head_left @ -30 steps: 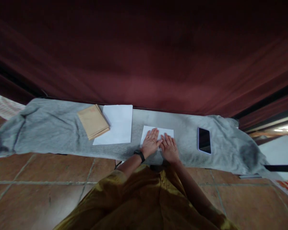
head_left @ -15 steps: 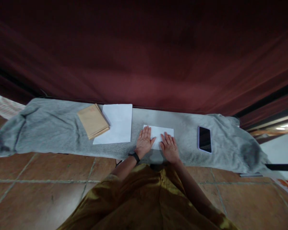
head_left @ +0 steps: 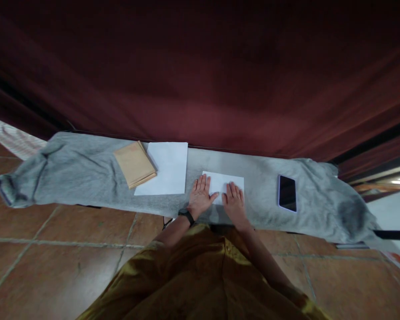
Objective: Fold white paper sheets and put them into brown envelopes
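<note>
A small white sheet of paper (head_left: 219, 181) lies flat on the grey cloth in front of me. My left hand (head_left: 200, 195) rests open on its left part, palm down with fingers stretched. On the right part lies my right hand (head_left: 234, 202), also palm down and open, its fingers slightly apart. Both hands cover portions of the sheet, and its near corners are partly hidden. To the left of my hands are larger white paper sheets (head_left: 173, 166), with a stack of brown paper envelopes (head_left: 135, 163) overlapping them.
A phone (head_left: 287, 193) with a purple edge lies right of my hands. Grey cloth (head_left: 86, 173) covers the long narrow surface. A dark red curtain (head_left: 200, 89) hangs close behind it. Brown floor tiles (head_left: 70, 266) show below the near edge.
The whole view has shifted a little, so things on the cloth appear slightly further right. My right hand's fingers sit a bit closer together; both hands stay on the paper.
</note>
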A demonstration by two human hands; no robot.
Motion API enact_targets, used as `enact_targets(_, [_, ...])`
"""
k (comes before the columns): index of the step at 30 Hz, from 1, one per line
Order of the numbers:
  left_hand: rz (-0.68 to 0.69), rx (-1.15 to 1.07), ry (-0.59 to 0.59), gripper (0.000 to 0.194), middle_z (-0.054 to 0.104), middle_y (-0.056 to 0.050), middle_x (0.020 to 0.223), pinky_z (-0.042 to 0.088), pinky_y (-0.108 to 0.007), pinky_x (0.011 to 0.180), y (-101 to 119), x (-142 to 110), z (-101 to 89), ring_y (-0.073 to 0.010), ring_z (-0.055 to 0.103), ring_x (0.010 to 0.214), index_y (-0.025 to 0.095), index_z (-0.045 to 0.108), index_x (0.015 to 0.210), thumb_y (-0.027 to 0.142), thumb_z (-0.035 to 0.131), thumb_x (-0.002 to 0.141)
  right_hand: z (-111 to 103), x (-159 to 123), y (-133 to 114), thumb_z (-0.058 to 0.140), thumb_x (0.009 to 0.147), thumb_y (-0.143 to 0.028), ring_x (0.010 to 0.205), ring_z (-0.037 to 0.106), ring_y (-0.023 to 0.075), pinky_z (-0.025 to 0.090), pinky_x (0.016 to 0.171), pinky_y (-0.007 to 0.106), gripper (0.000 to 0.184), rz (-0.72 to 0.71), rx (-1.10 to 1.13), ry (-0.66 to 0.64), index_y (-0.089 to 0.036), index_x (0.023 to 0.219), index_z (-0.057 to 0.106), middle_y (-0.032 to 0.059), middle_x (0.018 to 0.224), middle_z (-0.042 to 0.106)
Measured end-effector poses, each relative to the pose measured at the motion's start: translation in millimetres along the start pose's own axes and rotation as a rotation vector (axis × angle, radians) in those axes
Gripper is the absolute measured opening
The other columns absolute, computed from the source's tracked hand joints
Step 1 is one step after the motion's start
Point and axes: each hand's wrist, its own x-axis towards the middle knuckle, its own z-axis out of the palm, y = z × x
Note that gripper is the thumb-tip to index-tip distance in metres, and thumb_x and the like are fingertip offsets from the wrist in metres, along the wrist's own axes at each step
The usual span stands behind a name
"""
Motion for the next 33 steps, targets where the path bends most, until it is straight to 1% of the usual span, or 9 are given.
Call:
enact_targets(3, [-0.007,0.009,0.007,0.082,0.023,-0.019,0.166,0.016,-0.053,0.126,2.2,-0.9,0.2,-0.0327,0.02,0.155,0.008,0.025,0.159,0.061,0.038,0.098,1.9,-3.6,-12.5,0.038,0.105,-0.034,0.145,0.039,0.0319,0.028,0.117,0.055,0.052,-0.022,-0.001,0.011,-0.014,0.153,0.043,0.0187,0.159,0.04])
enact_targets(5, [-0.007,0.015,0.015,0.081,0.024,-0.02,0.166,0.016,-0.054,0.126,4.0,-2.0,-0.4,-0.0335,0.02,0.155,0.008,0.026,0.159,0.061,0.038,0.099,1.8,-7.4,-13.4,0.04,0.105,-0.034,0.145,0.039,0.0328,0.029,0.117,0.056,0.052,-0.032,-0.018,0.01,-0.015,0.153,0.042,0.0193,0.16,0.039])
enact_targets(10, [-0.014,0.023,0.012,0.079,0.022,-0.021,0.166,0.014,-0.055,0.126,8.6,-3.6,-2.4,-0.034,0.019,0.155,0.007,0.027,0.158,0.059,0.038,0.1,-0.1,-16.4,3.0,0.037,0.105,-0.036,0.145,0.039,0.0313,0.032,0.116,0.053,0.053,-0.037,-0.044,0.015,-0.016,0.154,0.041,0.0173,0.162,0.036])
enact_targets(14, [-0.002,0.013,0.019,0.078,0.019,-0.021,0.167,0.011,-0.057,0.126,11.2,-4.4,-1.5,-0.0334,0.014,0.156,0.008,0.023,0.16,0.056,0.039,0.1,0.4,-23.7,15.1,0.035,0.106,-0.038,0.146,0.038,0.0321,0.031,0.117,0.052,0.055,0.005,-0.062,0.009,-0.015,0.156,0.038,0.0174,0.164,0.033])
enact_targets(21, [-0.027,0.006,0.009,0.077,0.021,-0.022,0.166,0.016,-0.059,0.124,12.7,-6.0,0.6,-0.0356,0.019,0.155,0.008,0.023,0.16,0.055,0.039,0.101,-0.9,-39.3,32.5,0.035,0.106,-0.045,0.143,0.043,0.0338,0.032,0.117,0.052,0.061,0.053,-0.089,0.042,-0.013,0.157,0.035,0.0183,0.16,0.04])
enact_targets(25, [-0.031,0.004,-0.009,0.077,0.021,-0.022,0.166,0.017,-0.06,0.123,12.8,-4.8,2.2,-0.0366,0.018,0.155,0.009,0.022,0.16,0.056,0.038,0.101,-3.2,-43.8,38.5,0.035,0.105,-0.045,0.145,0.04,0.0359,0.032,0.117,0.055,0.064,0.099,-0.087,0.058,-0.008,0.158,0.032,0.022,0.158,0.041])
enact_targets(28, [-0.037,-0.008,0.004,0.077,0.021,-0.02,0.166,0.018,-0.062,0.122,11.9,-4.9,4.2,-0.0384,0.017,0.155,0.012,0.021,0.161,0.056,0.038,0.1,-4.0,-36.1,31.7,0.034,0.105,-0.04,0.147,0.035,0.037,0.032,0.116,0.058,0.064,0.113,-0.073,0.085,-0.007,0.159,0.026,0.0242,0.16,0.036])
enact_targets(31, [-0.042,-0.018,0.038,0.077,0.02,-0.018,0.168,0.019,-0.063,0.122,9.6,-6.5,5.1,-0.0397,0.016,0.155,0.014,0.023,0.161,0.057,0.041,0.099,-2.5,-22.0,16.6,0.031,0.106,-0.035,0.149,0.033,0.0341,0.032,0.116,0.057,0.06,0.042,-0.038,0.058,-0.012,0.161,0.024,0.021,0.163,0.032])
enact_targets(33, [-0.039,-0.031,0.061,0.076,0.02,-0.016,0.168,0.02,-0.062,0.123,7.4,-7.8,4.6,-0.0384,0.017,0.155,0.016,0.024,0.161,0.057,0.041,0.099,-0.2,-14.6,7.3,0.032,0.106,-0.034,0.149,0.033,0.0324,0.031,0.117,0.056,0.058,-0.002,-0.024,0.033,-0.014,0.16,0.027,0.0198,0.163,0.033])
